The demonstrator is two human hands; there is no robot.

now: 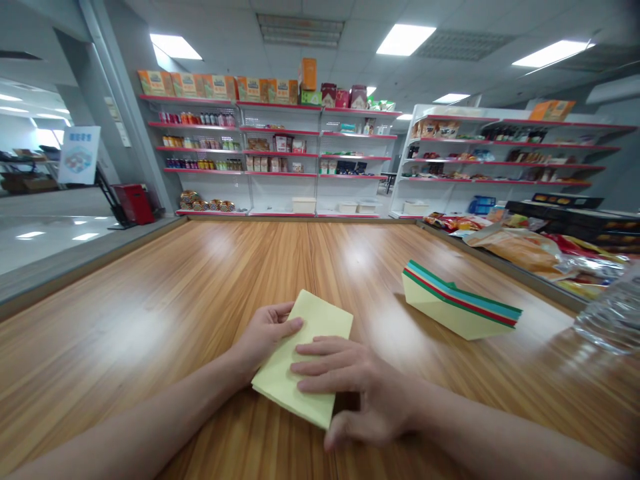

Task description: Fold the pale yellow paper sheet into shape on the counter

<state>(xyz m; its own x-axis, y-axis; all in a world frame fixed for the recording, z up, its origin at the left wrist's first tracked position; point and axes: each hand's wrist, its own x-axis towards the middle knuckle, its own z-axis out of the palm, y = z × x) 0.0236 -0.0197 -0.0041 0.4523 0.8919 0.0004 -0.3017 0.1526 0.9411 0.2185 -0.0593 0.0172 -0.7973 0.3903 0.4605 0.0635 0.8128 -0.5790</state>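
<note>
Yellow paper [317, 323], folded into a narrow packet, is what I'd look at first in the head view. Where would you say it is?

Over the near part of the wooden table [165, 293], about midway between its left and right edges. It lies at a slant, one corner towards the far edge. I can't tell whether its underside rests on the wood.

And the left hand [265, 333]?

Clamped on the paper's left side: the thumb lies on top and the other fingers go behind, so their tips are hidden.

The right hand [367, 380] looks looser to me.

Yes, its fingers are laid on the upper face, slightly apart from one another. The thumb stands away from them, just beside the corner nearest the person; whether it touches there, I can't tell.

What else is on the table?

A paper boat [450, 310], pale yellow below, with green, blue and red bands along its top. It's to the right of both hands, nearer the right edge than the left. Close to that edge is a clear plastic container [613, 317], cut off by the frame.

Beyond the edges?

Shiny packets [523, 250] past the right one; past the far edge, shelves [273, 189] with orange boxes [219, 87] along the top.
</note>
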